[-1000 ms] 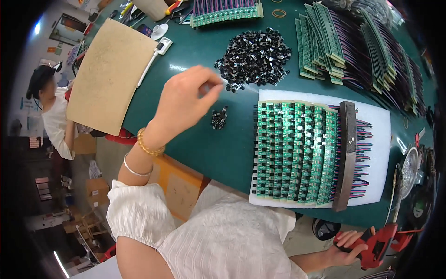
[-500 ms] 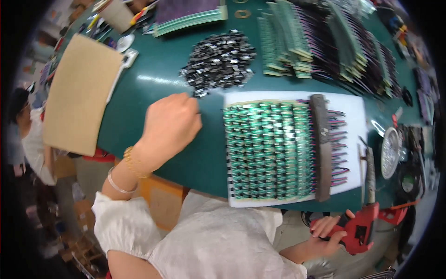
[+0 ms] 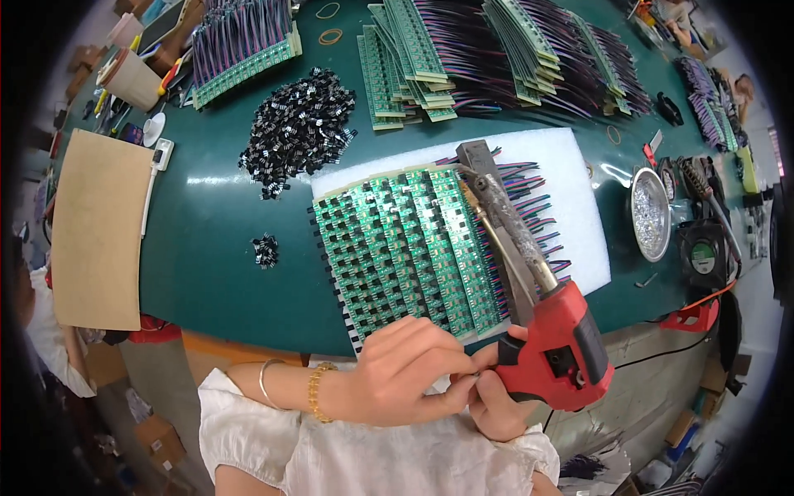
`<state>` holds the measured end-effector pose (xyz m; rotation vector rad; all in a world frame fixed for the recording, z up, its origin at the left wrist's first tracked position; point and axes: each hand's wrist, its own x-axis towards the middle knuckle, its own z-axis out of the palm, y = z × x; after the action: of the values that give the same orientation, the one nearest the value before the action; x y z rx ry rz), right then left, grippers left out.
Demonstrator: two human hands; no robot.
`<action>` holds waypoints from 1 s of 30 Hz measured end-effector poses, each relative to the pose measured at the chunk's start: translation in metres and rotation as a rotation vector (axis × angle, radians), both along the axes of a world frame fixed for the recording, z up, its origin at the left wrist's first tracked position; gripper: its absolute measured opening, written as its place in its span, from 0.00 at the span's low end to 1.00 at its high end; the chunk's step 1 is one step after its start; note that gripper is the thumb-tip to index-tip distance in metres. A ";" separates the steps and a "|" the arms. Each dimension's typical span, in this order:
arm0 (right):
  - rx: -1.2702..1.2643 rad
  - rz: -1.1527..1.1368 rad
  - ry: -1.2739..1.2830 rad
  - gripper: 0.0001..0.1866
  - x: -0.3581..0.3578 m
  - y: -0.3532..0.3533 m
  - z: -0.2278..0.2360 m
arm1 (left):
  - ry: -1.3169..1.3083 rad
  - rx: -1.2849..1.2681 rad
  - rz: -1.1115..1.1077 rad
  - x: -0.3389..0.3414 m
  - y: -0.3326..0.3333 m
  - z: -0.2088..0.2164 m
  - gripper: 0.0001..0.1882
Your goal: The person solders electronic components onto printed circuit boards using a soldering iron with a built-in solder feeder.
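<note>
Thumb and forefinger of the left hand (image 3: pixel 404 374) are drawn together in a pinch, meeting the fingertips of the right hand (image 3: pixel 499 407); whether something thin sits between them I cannot tell. The right hand's other fingers are closed around the grip of a red-and-black plastic gun-shaped tool (image 3: pixel 562 351), held at the near edge of a white foam sheet (image 3: pixel 575 215). Its long grey metal barrel (image 3: pixel 517 227) reaches over the foam sheet, beside a thin rod (image 3: pixel 500 236); whether the tip touches anything below is unclear.

On the foam sheet, toward its left side, overlapping green circuit-board strips (image 3: pixel 397 248) with small black parts lie in a slanted block. A dark, straight-sided bar (image 3: pixel 474 155) lies across their right side, and red, blue and black wires (image 3: pixel 529 194) stick out beyond it. Left of the foam sheet sits a small cluster of black connectors (image 3: pixel 265 251); beyond its far left corner, a large heap of black connectors (image 3: pixel 302 128).

The tool looks rigid and probably front-heavy; the grip is the place to hold, the barrel likely hot. The strips should be light, stiff and fairly brittle, best taken by their edges. The wires seem limp and would tug easily; the bar appears heavy.
</note>
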<state>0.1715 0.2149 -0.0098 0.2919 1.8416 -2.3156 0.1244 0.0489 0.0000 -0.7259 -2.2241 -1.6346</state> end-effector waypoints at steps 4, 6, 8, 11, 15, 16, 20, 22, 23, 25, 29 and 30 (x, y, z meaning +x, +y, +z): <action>-0.076 -0.004 -0.051 0.33 -0.002 0.004 0.006 | -0.082 0.108 -0.051 0.003 0.006 -0.004 0.11; -0.035 0.040 -0.029 0.34 -0.003 0.006 0.006 | -0.151 0.131 -0.097 0.001 0.004 0.001 0.11; -0.031 0.033 -0.047 0.34 -0.006 0.004 0.014 | -0.137 0.118 -0.148 -0.001 0.000 0.001 0.11; -0.030 0.073 -0.055 0.33 -0.007 0.007 0.008 | -0.058 0.039 -0.232 -0.008 -0.010 0.001 0.12; -0.070 0.082 0.003 0.33 -0.007 0.006 0.004 | 0.131 -0.251 -0.321 -0.011 -0.021 0.008 0.15; -0.075 0.081 -0.001 0.33 -0.007 0.008 0.001 | 0.126 -0.255 -0.323 -0.012 -0.021 0.010 0.15; 0.007 0.186 0.137 0.32 -0.002 0.028 -0.019 | 0.216 -0.419 -0.274 -0.020 -0.027 0.025 0.15; -0.076 0.194 0.230 0.32 0.001 0.043 -0.029 | 0.170 -0.465 -0.239 -0.035 -0.027 0.023 0.14; -0.116 0.198 0.276 0.32 0.002 0.049 -0.035 | 0.173 -0.422 -0.082 -0.049 -0.025 0.014 0.12; -0.237 0.242 0.374 0.34 0.001 0.059 -0.051 | 0.166 -0.415 0.107 -0.065 -0.028 0.005 0.10; -0.248 0.202 0.421 0.37 0.008 0.063 -0.054 | 0.055 -0.445 0.144 -0.078 -0.025 -0.011 0.10; -0.249 0.198 0.411 0.37 0.013 0.057 -0.047 | 0.079 -0.447 0.160 -0.078 -0.023 -0.013 0.10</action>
<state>0.1845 0.2715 -0.0570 -0.4098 1.6129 -2.5607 0.0461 0.0258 -0.0131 -0.6785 -2.5418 -1.0254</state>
